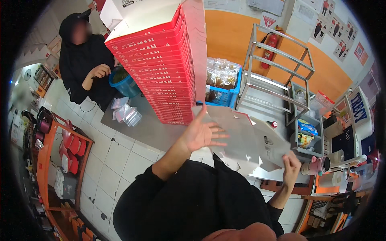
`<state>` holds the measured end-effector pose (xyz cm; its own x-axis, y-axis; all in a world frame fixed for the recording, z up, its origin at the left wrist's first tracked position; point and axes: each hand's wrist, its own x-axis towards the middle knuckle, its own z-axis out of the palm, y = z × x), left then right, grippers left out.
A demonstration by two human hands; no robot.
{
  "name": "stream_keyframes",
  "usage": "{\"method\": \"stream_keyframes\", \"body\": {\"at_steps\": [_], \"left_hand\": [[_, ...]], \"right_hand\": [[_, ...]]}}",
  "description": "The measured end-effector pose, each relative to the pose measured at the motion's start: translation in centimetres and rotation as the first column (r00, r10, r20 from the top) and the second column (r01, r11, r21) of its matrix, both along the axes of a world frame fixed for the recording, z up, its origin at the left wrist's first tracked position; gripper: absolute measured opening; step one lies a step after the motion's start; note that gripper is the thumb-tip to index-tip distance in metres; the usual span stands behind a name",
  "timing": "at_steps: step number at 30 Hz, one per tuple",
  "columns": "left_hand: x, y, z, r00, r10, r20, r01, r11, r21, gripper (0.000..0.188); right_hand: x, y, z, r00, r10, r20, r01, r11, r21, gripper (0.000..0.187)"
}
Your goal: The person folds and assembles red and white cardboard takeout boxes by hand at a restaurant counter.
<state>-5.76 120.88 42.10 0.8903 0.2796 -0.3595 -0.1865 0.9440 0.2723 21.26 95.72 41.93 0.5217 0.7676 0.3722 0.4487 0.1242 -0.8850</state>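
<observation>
A flat, unfolded grey cardboard box blank (245,136) hangs in front of me above the steel counter (152,128). My left hand (203,131) is spread open with its palm against the blank's left part. My right hand (290,168) pinches the blank's lower right corner. A tall stack of red and white folded boxes (161,64) stands on the counter just beyond my left hand.
A person in black (86,60) stands at the counter's far left beside a blue bucket (124,82) and small clear bags (125,112). A blue crate of packets (223,84), a steel rack (277,68), a fire extinguisher (270,46) and orange shelves (60,160) surround me.
</observation>
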Motion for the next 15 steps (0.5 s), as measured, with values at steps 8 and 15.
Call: {"method": "stream_keyframes", "body": {"at_steps": [8,15], "left_hand": [[2.2,1.1,-3.3,0.971,0.176,-0.161,-0.15,0.976,0.16,0.071],[3.0,-0.8,-5.1,0.961,0.234,-0.15,-0.2,0.957,0.211,0.036]], "right_hand": [[-0.9,-1.6,-2.7,0.915,0.352,-0.196,-0.336,0.935,0.111,0.023],[0.0,-2.8,-5.1,0.899,0.178,-0.399,-0.185,0.983,0.023,0.055]]}}
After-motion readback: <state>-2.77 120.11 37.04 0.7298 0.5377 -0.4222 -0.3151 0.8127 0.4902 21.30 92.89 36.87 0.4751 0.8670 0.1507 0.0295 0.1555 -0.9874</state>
